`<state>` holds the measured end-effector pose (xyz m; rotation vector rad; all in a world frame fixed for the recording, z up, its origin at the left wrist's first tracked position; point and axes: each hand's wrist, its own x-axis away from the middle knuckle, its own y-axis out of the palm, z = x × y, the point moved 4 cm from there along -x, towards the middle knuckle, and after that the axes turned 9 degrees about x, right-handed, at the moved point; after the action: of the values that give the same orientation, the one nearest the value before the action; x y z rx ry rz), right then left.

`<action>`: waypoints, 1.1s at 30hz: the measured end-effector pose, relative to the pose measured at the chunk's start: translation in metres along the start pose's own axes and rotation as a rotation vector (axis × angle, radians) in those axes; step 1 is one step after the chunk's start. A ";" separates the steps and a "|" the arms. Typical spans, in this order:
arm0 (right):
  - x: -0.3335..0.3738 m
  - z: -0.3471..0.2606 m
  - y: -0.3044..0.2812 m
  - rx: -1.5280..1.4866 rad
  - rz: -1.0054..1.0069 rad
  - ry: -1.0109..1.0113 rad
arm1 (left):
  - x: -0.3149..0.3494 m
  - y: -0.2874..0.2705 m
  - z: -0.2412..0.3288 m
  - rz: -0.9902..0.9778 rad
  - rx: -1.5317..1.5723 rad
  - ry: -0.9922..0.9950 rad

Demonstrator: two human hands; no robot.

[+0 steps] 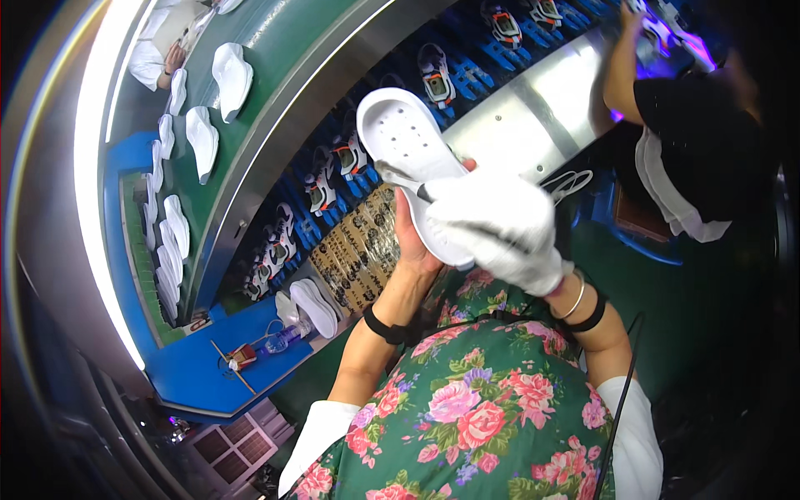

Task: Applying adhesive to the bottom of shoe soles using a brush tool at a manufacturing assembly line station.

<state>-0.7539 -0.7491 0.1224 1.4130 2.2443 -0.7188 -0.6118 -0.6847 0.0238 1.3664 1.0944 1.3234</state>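
A white foam shoe sole [401,125] with a raised rim and several small holes at its far end is held up in front of my apron. My bare left hand [413,237] grips it from underneath, thumb along its left edge. Over its middle is my right hand [504,229], in a white glove, with the fingers closed around a small brush [398,174]. The brush has a dark section beside the fingers, and its tip is at the sole's inner surface. The gloved hand is slightly blurred and covers the sole's near half.
White soles [202,143] lie on a green conveyor [267,42] at the left. Shoe uppers [321,187] stand along a lower rack. More soles [314,308] and a plastic bottle [287,337] are by a blue table [196,371]. A co-worker [692,108] stands at the right.
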 end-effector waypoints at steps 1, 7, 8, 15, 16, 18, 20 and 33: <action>0.004 0.014 0.004 -0.159 0.011 0.121 | -0.004 -0.001 0.004 -0.026 -0.058 0.015; 0.023 0.022 0.007 0.065 0.037 0.060 | -0.022 0.016 0.005 0.038 -0.331 0.107; 0.021 0.017 0.012 0.122 0.025 0.024 | -0.024 0.020 0.001 -0.043 -0.153 0.035; 0.013 0.024 -0.004 -0.005 0.082 0.041 | -0.028 0.020 0.002 -0.076 -0.122 0.112; 0.016 0.020 -0.001 0.063 0.050 -0.026 | -0.030 0.018 0.002 -0.071 -0.108 0.094; 0.023 0.014 0.009 0.107 0.029 -0.135 | -0.029 0.014 0.003 -0.055 -0.109 0.091; 0.022 0.017 0.001 -0.036 -0.014 -0.066 | -0.027 0.010 0.004 -0.021 -0.108 0.099; 0.039 0.038 -0.008 -0.237 -0.092 0.183 | -0.035 0.009 0.007 0.021 -0.172 0.119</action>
<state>-0.7753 -0.7472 0.0720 1.3133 2.4525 -0.3464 -0.6055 -0.7215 0.0263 1.1880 1.0208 1.4937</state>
